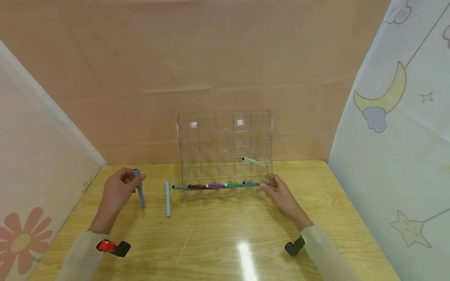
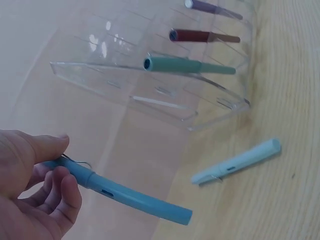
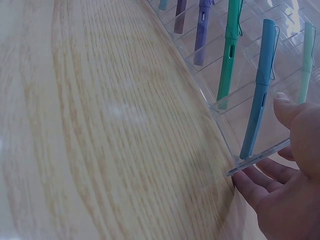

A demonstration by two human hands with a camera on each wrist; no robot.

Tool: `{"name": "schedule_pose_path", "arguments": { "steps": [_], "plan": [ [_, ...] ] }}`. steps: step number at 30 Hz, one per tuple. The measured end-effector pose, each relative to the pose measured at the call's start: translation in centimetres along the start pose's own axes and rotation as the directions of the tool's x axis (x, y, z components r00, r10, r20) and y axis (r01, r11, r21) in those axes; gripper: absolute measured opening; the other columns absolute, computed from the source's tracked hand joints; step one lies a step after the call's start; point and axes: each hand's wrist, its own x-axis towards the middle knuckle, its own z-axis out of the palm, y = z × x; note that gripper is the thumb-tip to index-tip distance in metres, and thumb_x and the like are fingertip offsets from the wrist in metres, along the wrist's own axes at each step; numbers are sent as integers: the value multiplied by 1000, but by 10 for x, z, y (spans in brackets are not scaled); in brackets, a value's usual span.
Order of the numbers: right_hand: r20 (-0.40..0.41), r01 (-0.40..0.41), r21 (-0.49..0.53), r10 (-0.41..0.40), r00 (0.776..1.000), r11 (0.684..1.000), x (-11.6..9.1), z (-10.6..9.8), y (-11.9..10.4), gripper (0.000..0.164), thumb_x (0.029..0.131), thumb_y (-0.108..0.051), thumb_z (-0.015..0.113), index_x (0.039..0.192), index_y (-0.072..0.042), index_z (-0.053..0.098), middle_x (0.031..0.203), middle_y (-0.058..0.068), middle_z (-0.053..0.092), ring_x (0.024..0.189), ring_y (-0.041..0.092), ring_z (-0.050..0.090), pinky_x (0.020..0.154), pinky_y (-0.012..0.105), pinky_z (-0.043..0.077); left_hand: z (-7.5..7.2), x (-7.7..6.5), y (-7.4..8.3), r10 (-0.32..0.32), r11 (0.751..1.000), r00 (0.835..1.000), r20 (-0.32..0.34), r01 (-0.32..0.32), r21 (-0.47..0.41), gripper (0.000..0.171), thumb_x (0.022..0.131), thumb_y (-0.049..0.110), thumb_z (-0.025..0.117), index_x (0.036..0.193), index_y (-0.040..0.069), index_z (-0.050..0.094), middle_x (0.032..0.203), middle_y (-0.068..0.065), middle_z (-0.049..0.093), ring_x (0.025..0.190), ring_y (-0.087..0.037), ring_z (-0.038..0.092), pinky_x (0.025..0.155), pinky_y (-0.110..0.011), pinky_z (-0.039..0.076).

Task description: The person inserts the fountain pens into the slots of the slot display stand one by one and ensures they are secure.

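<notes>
My left hand [image 1: 119,187] pinches a blue pen [image 2: 135,197] near its clip end, its other end slanting down over the table. A pale blue pen [image 1: 167,199] lies on the table between that hand and a clear acrylic pen rack [image 1: 225,132]. My right hand [image 1: 283,197] holds the rack's right side, thumb at the front and fingers around the outside. Along the rack's bottom row sit a grey-green pen [image 2: 175,65], a dark red pen [image 1: 197,187], a purple pen [image 1: 214,185], a green pen [image 3: 231,50] and a blue pen [image 3: 258,90]. Higher at right rests a mint pen [image 1: 253,160].
The rack's upper compartments show no pens. Behind the wooden table [image 1: 211,242] hangs a plain brownish backdrop [image 1: 211,58]. Patterned white panels stand at left [image 1: 35,128] and right [image 1: 386,156].
</notes>
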Motion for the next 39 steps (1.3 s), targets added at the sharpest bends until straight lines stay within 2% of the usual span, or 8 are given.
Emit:
{"name": "schedule_pose_path", "arguments": {
  "steps": [5,8,11,17,25,33,39],
  "plan": [
    [-2,2,13,-2,1000,1000,0,-1,-2,68,113,-35,56,164,0,30,169,26,38,153,49,42,124,67,36,-5,-2,9,12,998,999,-50,-16,-65,42,105,34,70,123,-4,60,89,4,60,67,-2,60,61,-19,55],
    [-3,-1,13,1,1000,1000,0,-1,-2,70,112,-38,56,164,0,30,169,25,38,154,49,41,124,67,36,-9,-3,14,7,995,997,-78,-15,-99,40,105,34,70,122,-2,61,83,16,61,65,-1,60,59,-19,54],
    [-4,2,6,-2,1000,1000,0,0,-2,73,111,-42,56,164,0,30,169,25,37,154,49,41,124,66,37,-13,-5,20,9,991,995,-104,-23,-131,38,105,33,70,121,0,61,80,22,60,66,0,60,60,-18,54],
    [-12,5,-8,-6,1000,1000,1,1,0,73,111,-42,56,164,1,29,169,26,38,153,48,42,124,64,37,-19,-11,32,7,980,990,-142,-34,-195,29,104,32,71,116,7,61,81,22,62,67,-1,60,63,-16,55],
    [-11,10,-10,-10,1000,1000,0,1,1,73,112,-41,56,164,1,29,169,26,38,154,49,41,124,64,37,-16,-20,44,11,963,990,-140,-48,-265,23,105,34,70,113,14,61,85,21,65,66,-4,61,63,-18,56],
    [-19,16,3,-16,1000,1000,0,2,-1,73,111,-39,59,163,3,31,167,28,40,154,50,41,124,65,37,-10,-21,54,23,965,992,-123,-54,-257,30,105,31,70,121,6,61,81,22,63,66,-2,60,62,-18,55],
    [-18,18,-2,-18,1000,1000,-1,2,-1,72,112,-39,56,163,4,30,167,29,39,153,51,41,123,66,37,-2,-21,63,68,955,994,-82,-89,-284,33,107,27,68,125,2,60,80,19,62,65,-4,59,59,-21,53]
  ]
}}
